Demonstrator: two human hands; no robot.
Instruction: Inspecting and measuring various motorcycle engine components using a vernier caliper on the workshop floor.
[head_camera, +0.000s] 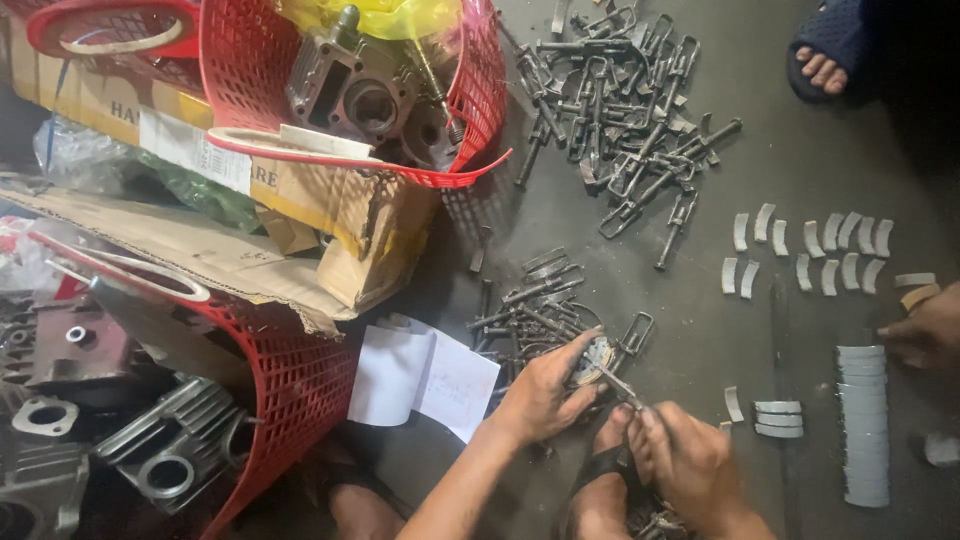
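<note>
My left hand (545, 392) grips a small round metal part (596, 358) low in the middle of the view. My right hand (685, 455) is closed on a thin metal tool (622, 385) whose tip touches that round part. Both hands work just above my sandalled foot (605, 480). A small heap of dark metal clips and bolts (530, 300) lies on the grey floor just beyond my left hand.
A bigger heap of metal clips (620, 100) lies at the top. Curved grey shells (810, 255) sit in rows at right, with a stack (865, 425) below. Another person's hand (925, 330) and foot (825, 55) are at right. Red baskets (350, 90) hold engine cylinders; white paper (425, 375) lies nearby.
</note>
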